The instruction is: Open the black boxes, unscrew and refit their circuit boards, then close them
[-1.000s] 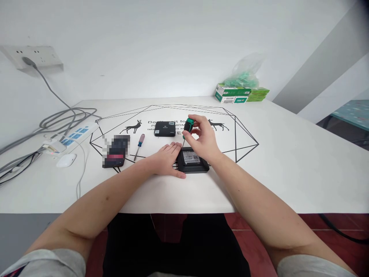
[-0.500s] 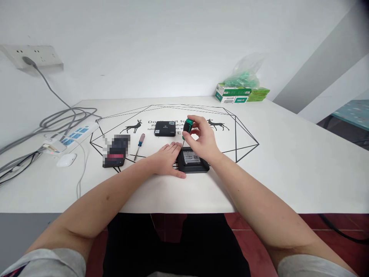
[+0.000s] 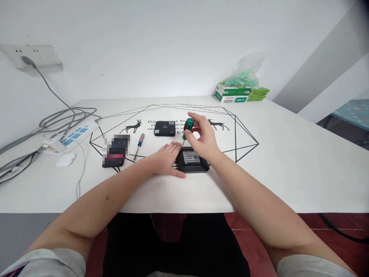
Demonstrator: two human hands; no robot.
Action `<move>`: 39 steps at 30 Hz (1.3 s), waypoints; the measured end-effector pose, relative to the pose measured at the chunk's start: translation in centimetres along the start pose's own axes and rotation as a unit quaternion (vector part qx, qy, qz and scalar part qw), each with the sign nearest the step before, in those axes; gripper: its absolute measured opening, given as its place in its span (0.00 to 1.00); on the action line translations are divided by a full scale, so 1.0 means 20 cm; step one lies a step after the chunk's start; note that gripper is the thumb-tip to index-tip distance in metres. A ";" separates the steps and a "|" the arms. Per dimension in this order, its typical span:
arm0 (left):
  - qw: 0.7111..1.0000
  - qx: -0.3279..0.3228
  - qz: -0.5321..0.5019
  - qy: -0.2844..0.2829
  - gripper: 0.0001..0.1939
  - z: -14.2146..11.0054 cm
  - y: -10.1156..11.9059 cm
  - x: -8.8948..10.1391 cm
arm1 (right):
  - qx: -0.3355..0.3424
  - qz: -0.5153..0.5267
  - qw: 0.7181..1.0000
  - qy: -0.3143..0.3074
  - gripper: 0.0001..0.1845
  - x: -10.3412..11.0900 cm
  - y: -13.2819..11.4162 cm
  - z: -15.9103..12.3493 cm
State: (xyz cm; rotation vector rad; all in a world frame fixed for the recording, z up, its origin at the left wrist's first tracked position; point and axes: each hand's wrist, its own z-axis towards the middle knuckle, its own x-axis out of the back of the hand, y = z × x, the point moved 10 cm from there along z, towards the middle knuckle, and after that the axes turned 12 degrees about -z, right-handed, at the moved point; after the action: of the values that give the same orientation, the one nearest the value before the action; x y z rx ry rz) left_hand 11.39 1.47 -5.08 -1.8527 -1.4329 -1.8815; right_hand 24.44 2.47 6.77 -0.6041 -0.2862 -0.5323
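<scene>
My right hand (image 3: 206,140) grips a green and black screwdriver (image 3: 188,127) by its handle, thumb on the near side and the index finger raised off the top. Its shaft points down at the far left corner of a square black plastic device (image 3: 193,168), which lies label side up on the table. Whether the tip sits in a screw is too small to tell. My left hand (image 3: 165,159) lies flat, fingers stretched out, against the device's left edge, with the thumb near its front left corner.
A smaller black box (image 3: 165,129) lies beyond my hands. To the left are a second screwdriver (image 3: 139,145), a blurred dark phone-like object (image 3: 117,151), a white earbud case (image 3: 66,160), a power strip (image 3: 77,134) and coiled cables. Green and white boxes (image 3: 233,92) stand at the back right.
The screwdriver's handle has turned in my right hand, showing more green, and the fingers have shifted, with the index finger now lifted. My left hand and the black device stay in place.
</scene>
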 end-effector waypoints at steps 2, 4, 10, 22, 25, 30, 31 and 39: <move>1.000 0.002 0.003 -0.004 0.78 0.00 0.00 0.00 | -0.010 0.028 0.999 -0.012 0.24 -0.02 0.02 -0.01; 1.000 0.003 0.005 -0.005 0.78 0.00 0.00 -0.01 | -0.017 0.042 0.999 -0.022 0.22 -0.03 0.03 -0.01; 1.000 0.010 0.006 -0.006 0.78 0.00 0.00 0.00 | 0.000 0.009 1.000 0.002 0.25 -0.01 0.01 0.01; 1.000 -0.003 0.003 0.000 0.77 0.00 0.00 0.00 | -0.037 0.033 0.999 -0.010 0.24 -0.02 0.05 -0.01; 1.000 -0.005 0.000 0.000 0.77 0.00 0.01 0.00 | -0.040 0.013 0.999 -0.006 0.27 -0.03 0.07 -0.01; 1.000 -0.007 0.008 0.003 0.77 0.00 0.00 0.00 | -0.045 0.025 0.999 0.001 0.23 -0.03 0.07 -0.01; 1.000 -0.008 0.009 0.003 0.77 0.01 0.00 0.00 | -0.043 0.025 0.999 0.001 0.22 -0.03 0.07 -0.01; 1.000 0.002 0.013 -0.006 0.77 0.00 0.01 0.00 | -0.036 0.031 0.999 0.014 0.22 -0.02 0.06 -0.01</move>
State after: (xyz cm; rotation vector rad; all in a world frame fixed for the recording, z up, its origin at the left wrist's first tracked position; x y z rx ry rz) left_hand 11.49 1.41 -5.04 -1.8734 -1.4082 -1.8572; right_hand 24.82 3.27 6.00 -0.6715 -0.2220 -0.4934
